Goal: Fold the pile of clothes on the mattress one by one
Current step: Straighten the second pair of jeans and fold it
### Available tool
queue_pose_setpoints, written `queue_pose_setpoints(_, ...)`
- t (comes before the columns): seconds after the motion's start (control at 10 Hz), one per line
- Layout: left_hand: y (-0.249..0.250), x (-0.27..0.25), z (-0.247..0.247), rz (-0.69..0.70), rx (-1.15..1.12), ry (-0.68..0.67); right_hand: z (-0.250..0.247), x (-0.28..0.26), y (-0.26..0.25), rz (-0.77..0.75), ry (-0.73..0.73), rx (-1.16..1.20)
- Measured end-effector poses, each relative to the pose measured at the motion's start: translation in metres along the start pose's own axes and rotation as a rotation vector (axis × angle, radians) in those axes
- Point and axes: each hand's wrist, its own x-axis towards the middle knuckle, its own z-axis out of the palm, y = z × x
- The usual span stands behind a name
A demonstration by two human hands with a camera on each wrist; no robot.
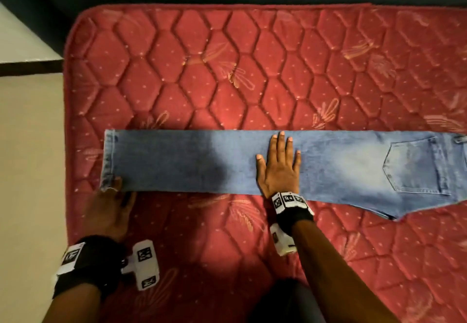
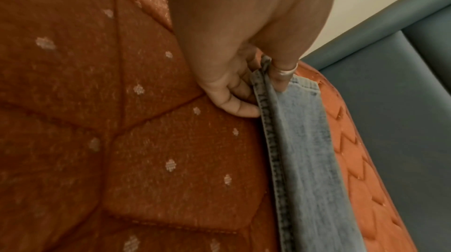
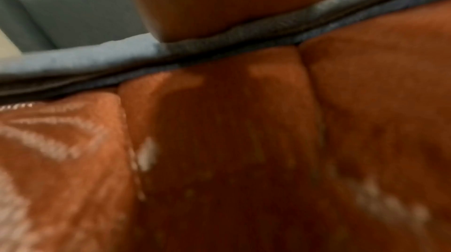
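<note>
The right hand (image 1: 278,168) lies flat, fingers straight and spread, pressing the middle of the jeans (image 1: 192,162). The left hand (image 1: 108,211) pinches the hem corner between thumb and curled fingers (image 2: 234,101). The pale blue jeans lie stretched lengthwise across the red quilted mattress (image 1: 227,70), legs stacked.

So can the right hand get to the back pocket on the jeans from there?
Probably yes. The right hand lies flat on the middle of the jeans, and the back pocket is further along the same leg. Only bare denim lies between them, so nothing blocks a slide across.
</note>
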Motion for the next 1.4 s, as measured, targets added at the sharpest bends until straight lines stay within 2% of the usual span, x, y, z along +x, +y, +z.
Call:
queue_pose_setpoints(0.1, -0.005, -0.007, 0.004, -0.194, -0.395, -0.086, -0.004, 0.002, 0.009, 0.002, -0.034, -0.066)
queue_pose_setpoints(0.2, -0.007, 0.008, -0.002, -0.216, -0.617, -0.145, -0.009, 0.003, -0.004, 0.031, -0.069, -0.056)
queue_pose_setpoints(0.3, 0.003, 0.003, -0.003, -0.112, -0.472, -0.002, -0.008, 0.004, -0.022, 0.111, -0.049, -0.05)
queue_pose_setpoints(0.4, 0.001, 0.004, 0.001, -0.09, -0.451, -0.064, -0.003, 0.003, -0.061, 0.126, -0.031, -0.003)
queue_pose_setpoints(0.6, -0.002, 0.007, -0.011, -0.07, -0.422, -0.118, 0.014, -0.02, -0.175, -0.124, -0.089, 0.003)
queue_pose_setpoints(0.7, -0.004, 0.003, -0.022, -0.035, -0.176, -0.194, 0.022, -0.026, -0.233, -0.239, -0.125, 0.041)
queue_pose_setpoints(0.8, -0.002, 0.002, -0.025, -0.098, -0.28, -0.19, 0.027, -0.026, -0.271, -0.347, -0.188, 0.078)
queue_pose_setpoints(0.9, 0.014, 0.001, -0.02, -0.185, -0.439, -0.23, 0.023, -0.024, -0.278, -0.401, -0.227, 0.12)
queue_pose_setpoints(1.0, 0.034, -0.009, -0.012, -0.238, -0.478, -0.254, 0.004, -0.02, -0.269, -0.412, -0.352, 0.353)
queue_pose_setpoints(1.1, 0.053, -0.031, 0.005, -0.279, -0.585, -0.398, -0.034, -0.024, -0.252, -0.264, -0.466, 0.755)
queue_pose_setpoints(1.2, 0.069, -0.059, 0.035, -0.025, -0.336, -0.501, -0.07, -0.026, -0.219, -0.04, -0.449, 1.143)
queue_pose_setpoints(1.3, 0.072, -0.092, 0.084, 0.34, 0.15, -0.538, -0.115, -0.018, -0.173, 0.128, -0.382, 1.443)
queue_pose_setpoints(1.4, 0.047, -0.115, 0.148, 0.479, 0.295, -0.729, -0.133, -0.007, -0.098, 0.254, -0.255, 1.575)
